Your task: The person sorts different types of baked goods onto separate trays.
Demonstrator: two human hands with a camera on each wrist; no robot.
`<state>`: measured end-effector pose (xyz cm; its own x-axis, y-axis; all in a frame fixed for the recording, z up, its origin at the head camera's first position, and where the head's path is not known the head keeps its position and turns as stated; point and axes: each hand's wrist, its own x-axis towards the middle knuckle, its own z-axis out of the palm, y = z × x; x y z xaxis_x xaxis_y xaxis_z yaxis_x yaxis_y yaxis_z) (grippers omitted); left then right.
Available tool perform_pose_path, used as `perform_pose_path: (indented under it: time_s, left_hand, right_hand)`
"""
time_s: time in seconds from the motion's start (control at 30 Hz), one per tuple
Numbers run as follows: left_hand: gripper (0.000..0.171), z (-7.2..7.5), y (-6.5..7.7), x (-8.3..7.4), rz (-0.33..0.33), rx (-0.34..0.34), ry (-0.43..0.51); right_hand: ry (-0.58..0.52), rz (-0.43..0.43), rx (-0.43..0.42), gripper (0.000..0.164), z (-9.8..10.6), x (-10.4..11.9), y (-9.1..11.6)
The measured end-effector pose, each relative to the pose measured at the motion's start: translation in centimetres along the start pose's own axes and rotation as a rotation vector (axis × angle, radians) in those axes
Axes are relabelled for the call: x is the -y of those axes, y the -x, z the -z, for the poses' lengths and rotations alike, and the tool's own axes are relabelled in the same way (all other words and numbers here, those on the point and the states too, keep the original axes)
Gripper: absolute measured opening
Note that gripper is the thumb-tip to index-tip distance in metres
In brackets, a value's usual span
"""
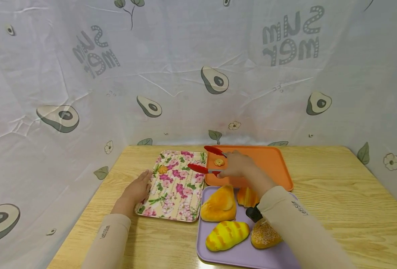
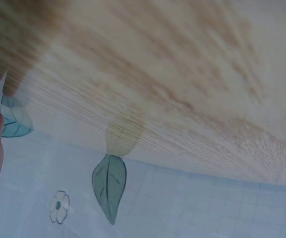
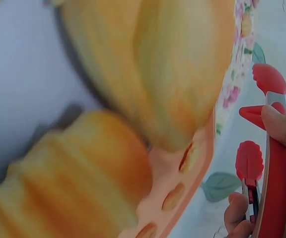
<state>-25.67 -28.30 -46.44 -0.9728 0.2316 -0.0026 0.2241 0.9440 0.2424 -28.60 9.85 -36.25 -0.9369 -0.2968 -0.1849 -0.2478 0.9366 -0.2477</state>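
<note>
My right hand (image 1: 237, 164) grips a pair of tongs (image 1: 198, 168) with red tips. The tips are spread apart over the left end of the orange tray (image 1: 272, 164), and a small round cookie (image 1: 219, 162) shows between them in the head view. In the right wrist view, thumb and fingers hold the red handles (image 3: 276, 183), and several cookies (image 3: 173, 197) lie along that tray, hidden behind my hand from above. Flat at the left edge of the floral tray (image 1: 171, 186) rests my left hand (image 1: 137, 189). One cookie (image 1: 163, 169) lies on the floral tray.
Under my right forearm, the purple tray (image 1: 225, 257) carries a triangular bread (image 1: 219, 204), a yellow striped roll (image 1: 227, 235), a croissant-like roll (image 1: 247, 197) and a seeded bun (image 1: 264, 234). A black object (image 1: 253, 213) sits among them. Printed cloth (image 1: 185, 82) hangs behind the wooden table (image 1: 339, 194).
</note>
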Motion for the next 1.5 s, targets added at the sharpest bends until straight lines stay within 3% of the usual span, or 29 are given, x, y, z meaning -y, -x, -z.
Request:
perform_pose_path:
  time_s: [0.4, 0.6, 0.9, 1.27, 1.5]
  left_hand:
    - [0.055, -0.1, 0.1, 0.0, 0.024, 0.010, -0.002]
    - [0.055, -0.1, 0.1, -0.1, 0.017, 0.008, 0.007]
    - [0.055, -0.2, 0.0, 0.0, 0.013, 0.000, -0.004]
    - [0.055, -0.2, -0.1, 0.1, 0.018, -0.003, -0.012]
    - [0.056, -0.4, -0.3, 0.2, 0.024, -0.003, -0.019]
  right_hand:
    - [-0.016, 0.063, -0.006, 0.092, -1.4, 3.9, -1.5]
    - [-0.063, 0.040, 0.021, 0.095, -2.1, 5.3, -1.9]
    - [-0.001, 0.048, 0.026, 0.087, -3.4, 7.1, -2.9]
    - [-0.015, 0.062, 0.024, 0.082, -4.5, 9.3, -3.1]
    - [0.009, 0.042, 0.022, 0.088, -5.3, 10.0, -3.3]
